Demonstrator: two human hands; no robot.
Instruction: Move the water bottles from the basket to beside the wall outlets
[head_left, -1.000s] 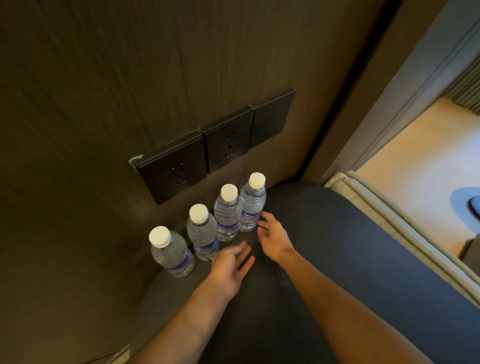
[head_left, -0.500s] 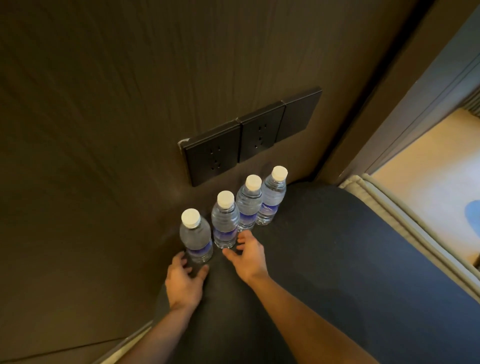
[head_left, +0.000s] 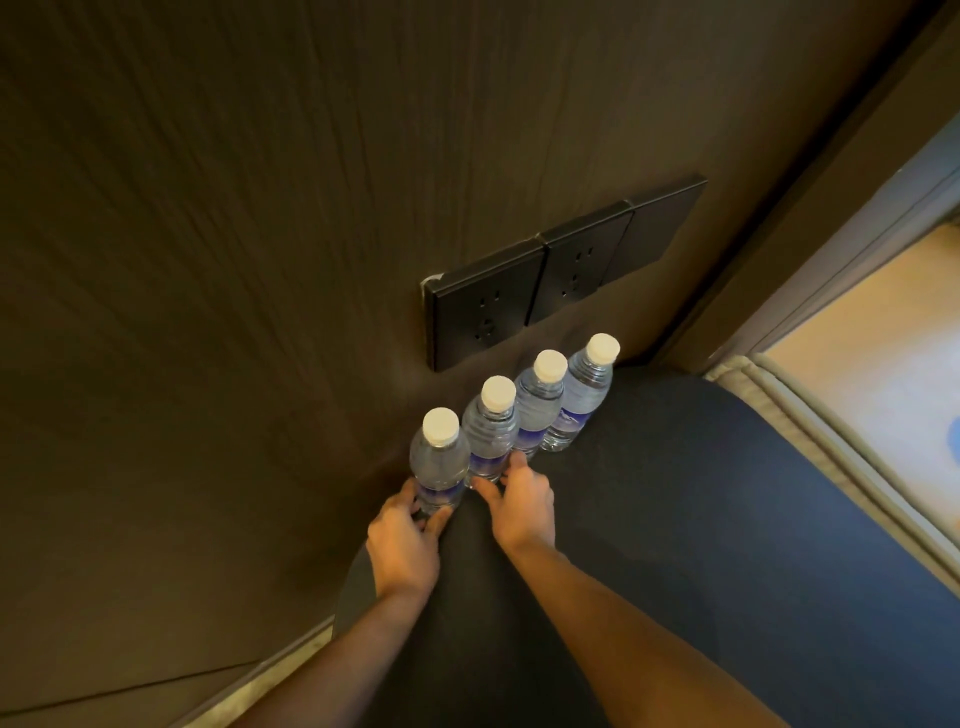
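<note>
Several clear water bottles with white caps and purple labels stand upright in a row on a dark round tabletop (head_left: 701, 519), right below the black wall outlets (head_left: 540, 280). My left hand (head_left: 402, 540) wraps its fingers around the base of the leftmost bottle (head_left: 439, 462). My right hand (head_left: 519, 501) rests with spread fingertips against the base of the second bottle (head_left: 488, 441). The third bottle (head_left: 540, 410) and the rightmost bottle (head_left: 584, 395) stand untouched. No basket is in view.
A dark wood-grain wall (head_left: 234, 260) rises behind the bottles. At the right a door frame (head_left: 810, 218) opens onto a lit beige floor (head_left: 883, 364). A pale padded edge (head_left: 810, 441) runs along the tabletop's right side.
My left hand has moved forward and closed around the leftmost bottle's base, and that bottle now stands closer to its neighbour. My right hand has shifted left to the second bottle.
</note>
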